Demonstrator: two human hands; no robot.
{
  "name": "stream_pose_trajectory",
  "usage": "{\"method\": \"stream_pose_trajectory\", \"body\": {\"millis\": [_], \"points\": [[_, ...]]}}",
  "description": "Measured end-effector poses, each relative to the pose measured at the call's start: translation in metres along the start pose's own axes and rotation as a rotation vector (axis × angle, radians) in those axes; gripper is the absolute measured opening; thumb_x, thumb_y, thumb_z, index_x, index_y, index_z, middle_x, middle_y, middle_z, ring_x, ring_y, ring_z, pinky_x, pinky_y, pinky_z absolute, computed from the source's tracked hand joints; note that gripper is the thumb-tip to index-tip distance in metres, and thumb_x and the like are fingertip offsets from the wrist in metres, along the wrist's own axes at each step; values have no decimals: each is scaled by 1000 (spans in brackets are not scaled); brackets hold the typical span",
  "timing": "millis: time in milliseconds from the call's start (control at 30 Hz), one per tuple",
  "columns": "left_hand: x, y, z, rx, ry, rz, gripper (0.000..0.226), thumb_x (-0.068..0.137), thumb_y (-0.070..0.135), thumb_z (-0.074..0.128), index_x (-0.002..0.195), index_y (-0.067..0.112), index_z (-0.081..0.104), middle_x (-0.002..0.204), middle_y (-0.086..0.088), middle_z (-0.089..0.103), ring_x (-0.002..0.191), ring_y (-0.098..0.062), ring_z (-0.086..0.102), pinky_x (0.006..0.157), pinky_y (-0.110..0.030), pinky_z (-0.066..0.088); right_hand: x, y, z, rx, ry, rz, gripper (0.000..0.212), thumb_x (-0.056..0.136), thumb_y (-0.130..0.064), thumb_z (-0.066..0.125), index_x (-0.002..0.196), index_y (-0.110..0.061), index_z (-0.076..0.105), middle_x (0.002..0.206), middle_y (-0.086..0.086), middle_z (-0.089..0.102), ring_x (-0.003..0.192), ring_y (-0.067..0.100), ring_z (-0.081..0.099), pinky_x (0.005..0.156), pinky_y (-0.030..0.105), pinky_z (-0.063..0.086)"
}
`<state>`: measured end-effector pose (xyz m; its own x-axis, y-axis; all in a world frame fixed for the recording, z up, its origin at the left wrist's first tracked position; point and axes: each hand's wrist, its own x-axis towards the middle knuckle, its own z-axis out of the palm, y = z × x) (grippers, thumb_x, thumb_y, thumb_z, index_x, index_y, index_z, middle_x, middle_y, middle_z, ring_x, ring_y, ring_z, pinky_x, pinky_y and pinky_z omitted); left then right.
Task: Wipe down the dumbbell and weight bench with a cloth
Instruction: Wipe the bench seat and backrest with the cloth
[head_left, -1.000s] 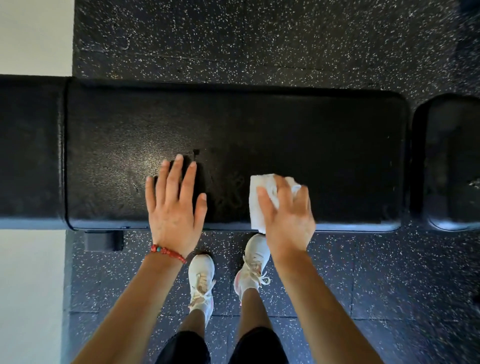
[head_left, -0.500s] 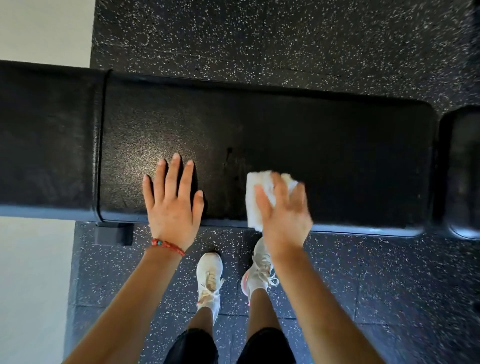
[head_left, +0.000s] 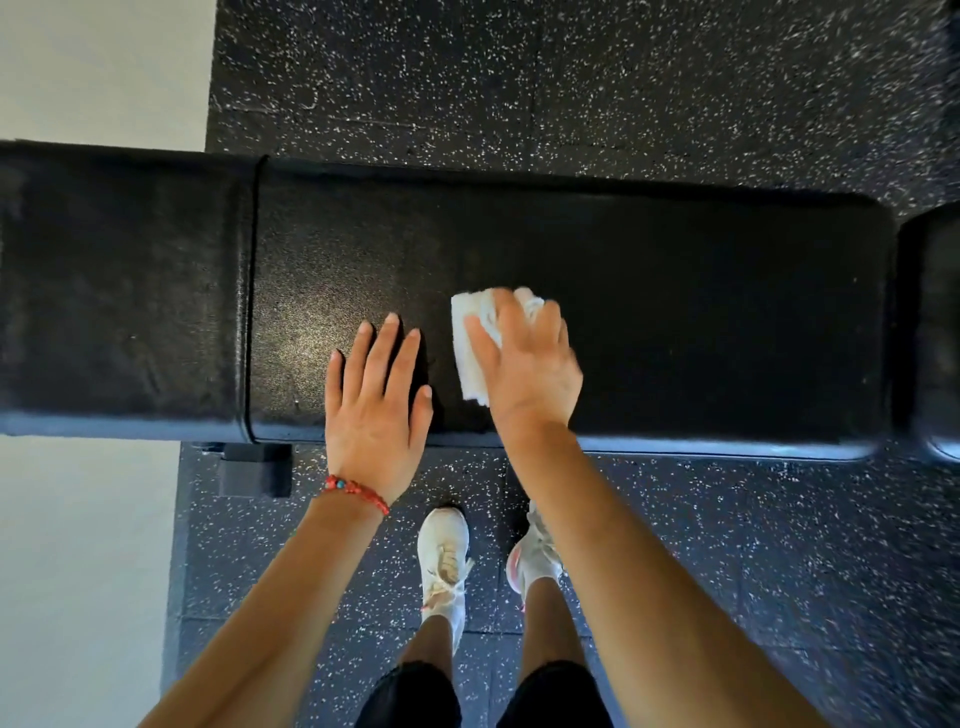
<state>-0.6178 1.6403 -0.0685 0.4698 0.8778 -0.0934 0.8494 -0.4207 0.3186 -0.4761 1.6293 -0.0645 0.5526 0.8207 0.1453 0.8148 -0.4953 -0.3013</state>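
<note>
— Status of right hand (head_left: 530, 374)? 
— Pressed down on folded white cloth (head_left: 470, 343), fingers curled over its far edge, thumb side holding it flat. Cloth in contact with black padded weight bench (head_left: 701, 322), mid-pad, nearer the front edge than the back.

— Left hand (head_left: 376, 395)? 
— Released, holding nothing. Flat on the pad, fingers straight and slightly spread, just beside the cloth but apart from it. Red beaded bracelet (head_left: 358, 491) at the wrist. Judged a bracing hand only.

— Change over the last second? 
— Cloth carried further up the pad, away from the front edge, where earlier it overhung that edge slightly. Gap between cloth and left hand narrowed. Slight blur on right hand, consistent with a stroke under way. Left hand unchanged in posture. Much of the apparent sideways drift of the bench put down to head movement.

— Meaning for the task? 
— Bench wipe in progress, centre section being covered with short fore-and-aft passes. Faint sheen left of the bracing hand; whether damp from wiping or mere light reflection, cannot tell. Long right-hand stretch of the pad, the separate pad section (head_left: 119, 291) at far left and the end pad (head_left: 935, 332) at far right not visibly attended to.

— Dumbbell? 
— Not in view. Wiped or not, cannot tell.

— Surroundings? 
— Speckled rubber floor (head_left: 519, 78), white trainers (head_left: 444, 561) at the bench's front edge.
</note>
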Motion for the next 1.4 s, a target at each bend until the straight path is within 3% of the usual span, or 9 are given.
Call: {"method": "stream_pose_trajectory", "body": {"millis": [333, 533, 1033, 1233, 1400], "points": [[-7, 22, 1, -56, 10, 23, 48, 93, 26, 33, 135, 7, 45, 144, -14, 41, 135, -34, 31, 110, -52, 17, -44, 25, -12, -25, 24, -263, 38, 85, -46, 48, 88, -16, 72, 66, 9, 57, 53, 21, 55, 43, 27, 48], [5, 63, 7, -59, -41, 61, 50, 93, 29, 31, 136, 6, 45, 145, -15, 39, 136, -35, 30, 110, -54, 18, -39, 74, -27, -98, 61, -162, 38, 85, -47, 48, 87, -17, 72, 63, 8, 55, 51, 19, 54, 41, 26, 47], [23, 229, 65, -33, -43, 154, 48, 93, 28, 35, 134, 7, 47, 144, -15, 41, 134, -36, 33, 110, -54, 18, -17, 282, -96, -118, 90, 36, 36, 84, -39, 51, 90, -9, 72, 66, 16, 55, 49, 27, 56, 36, 28, 47], [36, 279, 84, -30, -35, 151, 47, 93, 28, 35, 134, 8, 47, 144, -15, 41, 134, -35, 32, 110, -52, 16, -4, 322, -110, 19, 72, 244, 36, 82, -35, 55, 96, -6, 70, 73, 22, 57, 56, 35, 60, 38, 36, 48], [47, 305, 91, -25, -13, 138, 47, 91, 27, 37, 132, 7, 49, 142, -16, 43, 133, -37, 35, 109, -54, 18, 7, 334, -117, 99, 12, 152, 36, 83, -35, 54, 97, -6, 70, 72, 22, 56, 56, 34, 59, 39, 32, 48]]}}
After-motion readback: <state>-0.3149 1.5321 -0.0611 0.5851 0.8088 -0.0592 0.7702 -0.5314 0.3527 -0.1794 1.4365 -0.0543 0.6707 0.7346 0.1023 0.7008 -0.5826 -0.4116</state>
